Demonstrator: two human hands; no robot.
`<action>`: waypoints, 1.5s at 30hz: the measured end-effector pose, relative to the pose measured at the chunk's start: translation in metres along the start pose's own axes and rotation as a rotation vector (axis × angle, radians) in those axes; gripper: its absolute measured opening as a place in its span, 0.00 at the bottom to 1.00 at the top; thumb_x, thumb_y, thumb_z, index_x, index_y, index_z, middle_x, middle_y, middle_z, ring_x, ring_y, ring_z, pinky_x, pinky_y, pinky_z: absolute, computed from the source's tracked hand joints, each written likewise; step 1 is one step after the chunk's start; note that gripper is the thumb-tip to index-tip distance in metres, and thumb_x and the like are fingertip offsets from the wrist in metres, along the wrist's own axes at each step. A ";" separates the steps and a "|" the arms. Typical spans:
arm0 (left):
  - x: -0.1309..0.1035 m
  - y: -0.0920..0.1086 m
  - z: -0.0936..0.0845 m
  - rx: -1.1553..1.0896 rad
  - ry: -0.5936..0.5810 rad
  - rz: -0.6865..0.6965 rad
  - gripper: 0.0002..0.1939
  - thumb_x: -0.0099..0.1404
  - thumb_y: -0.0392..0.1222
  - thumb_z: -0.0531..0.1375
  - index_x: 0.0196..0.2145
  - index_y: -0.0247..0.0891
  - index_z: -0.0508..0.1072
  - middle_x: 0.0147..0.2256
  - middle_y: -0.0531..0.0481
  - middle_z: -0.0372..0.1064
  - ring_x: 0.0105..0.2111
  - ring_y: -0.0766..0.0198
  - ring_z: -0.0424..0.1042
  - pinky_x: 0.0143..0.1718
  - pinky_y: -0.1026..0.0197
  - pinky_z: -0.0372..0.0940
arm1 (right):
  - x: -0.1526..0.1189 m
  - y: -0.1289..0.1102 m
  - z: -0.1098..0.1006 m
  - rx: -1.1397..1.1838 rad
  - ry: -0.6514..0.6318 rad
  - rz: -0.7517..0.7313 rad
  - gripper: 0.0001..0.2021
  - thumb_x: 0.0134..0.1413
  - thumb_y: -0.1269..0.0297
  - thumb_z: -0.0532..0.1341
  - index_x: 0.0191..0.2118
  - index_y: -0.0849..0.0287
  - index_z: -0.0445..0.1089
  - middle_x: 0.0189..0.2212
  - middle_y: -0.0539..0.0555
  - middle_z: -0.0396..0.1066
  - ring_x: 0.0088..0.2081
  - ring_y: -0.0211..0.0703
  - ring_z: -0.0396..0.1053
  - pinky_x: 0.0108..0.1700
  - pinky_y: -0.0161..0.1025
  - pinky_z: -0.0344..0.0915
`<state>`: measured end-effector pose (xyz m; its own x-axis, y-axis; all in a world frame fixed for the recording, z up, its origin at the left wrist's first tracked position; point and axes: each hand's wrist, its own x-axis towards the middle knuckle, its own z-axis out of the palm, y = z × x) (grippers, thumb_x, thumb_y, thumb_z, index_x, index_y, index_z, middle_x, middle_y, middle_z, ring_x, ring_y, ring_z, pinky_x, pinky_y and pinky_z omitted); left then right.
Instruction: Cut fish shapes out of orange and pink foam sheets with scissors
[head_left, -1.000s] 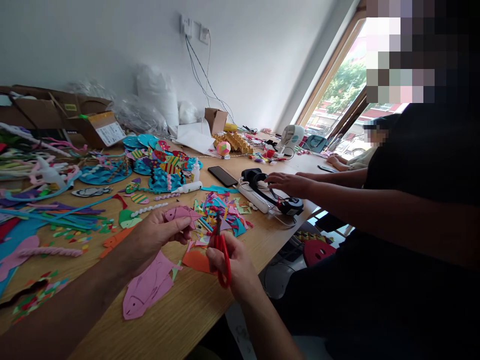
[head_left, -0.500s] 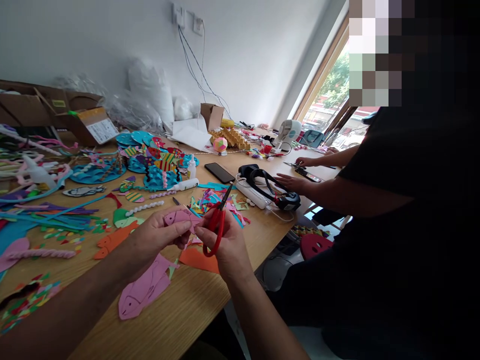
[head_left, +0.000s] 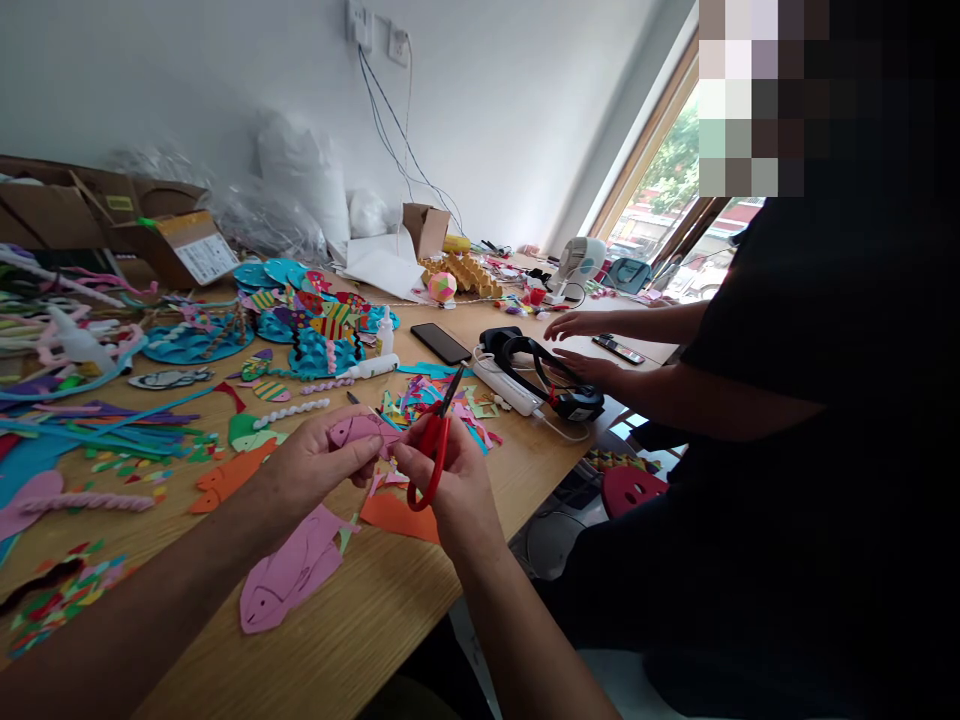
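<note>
Between the thumb and fingers of my left hand [head_left: 322,458] is a small pink paper fish [head_left: 356,430] with drawn lines and an eye. My right hand [head_left: 457,485] grips red-handled scissors [head_left: 429,465], their dark blades pointing up and away from me. Its fingertips also reach the tail end of the fish. Below my hands, a larger pink paper piece with a drawn fish [head_left: 289,575] lies on the table, beside an orange paper sheet [head_left: 401,515]. Orange paper fish [head_left: 232,475] lie left of my left hand, partly behind the forearm.
Coloured paper scraps [head_left: 442,400] spread beyond my hands. A black phone [head_left: 440,343], a white power strip [head_left: 504,385] and a black head strap device [head_left: 577,402] lie farther right. A co-worker's hands [head_left: 581,345] are over that device. Blue paper pieces with fish [head_left: 326,350] stand left.
The co-worker's far hand has moved left, away from the phone on the right, towards the strap device. My own hands, the fish and the scissors have hardly moved.
</note>
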<state>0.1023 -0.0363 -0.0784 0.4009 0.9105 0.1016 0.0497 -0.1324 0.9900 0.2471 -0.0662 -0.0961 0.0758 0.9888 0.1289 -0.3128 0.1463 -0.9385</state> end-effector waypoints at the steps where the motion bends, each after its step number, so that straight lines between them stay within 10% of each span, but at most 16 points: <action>1: 0.000 0.000 0.000 0.031 0.005 0.006 0.09 0.57 0.41 0.58 0.21 0.39 0.70 0.18 0.59 0.61 0.21 0.68 0.60 0.24 0.66 0.57 | 0.000 0.000 0.000 0.014 0.000 -0.002 0.14 0.38 0.64 0.71 0.30 0.57 0.65 0.26 0.46 0.68 0.28 0.36 0.66 0.29 0.33 0.63; 45: 0.001 -0.001 0.006 0.086 0.028 0.070 0.07 0.56 0.42 0.58 0.23 0.39 0.70 0.18 0.60 0.61 0.21 0.69 0.61 0.24 0.67 0.58 | 0.007 0.009 0.004 0.176 0.049 0.108 0.14 0.34 0.71 0.69 0.30 0.59 0.65 0.22 0.43 0.66 0.22 0.32 0.60 0.24 0.30 0.58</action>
<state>0.1083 -0.0375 -0.0801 0.3804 0.9083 0.1739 0.1013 -0.2278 0.9684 0.2412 -0.0583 -0.1028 0.0777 0.9969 0.0104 -0.4817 0.0467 -0.8751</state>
